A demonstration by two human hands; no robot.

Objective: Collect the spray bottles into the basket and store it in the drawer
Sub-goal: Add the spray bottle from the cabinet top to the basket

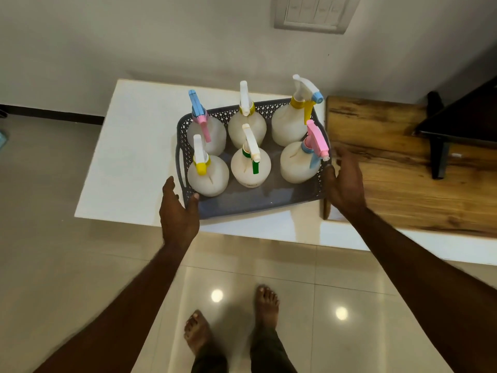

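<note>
A grey perforated basket (258,204) sits on a white counter (129,162). Several white spray bottles with coloured triggers stand upright inside it, among them one with a green trigger (250,168) in the front middle and one with a pink head (301,162) at the front right. My left hand (178,214) reaches the basket's near left corner, fingers straight, thumb touching the rim. My right hand (347,181) lies against the basket's right side, fingers extended along the wall. Neither hand is curled round the basket.
A wooden board (390,162) lies on the counter right of the basket, with a dark stand (441,146) on it. A wall with a switch plate (314,12) rises behind. Glossy tiled floor and my bare feet (234,327) are below.
</note>
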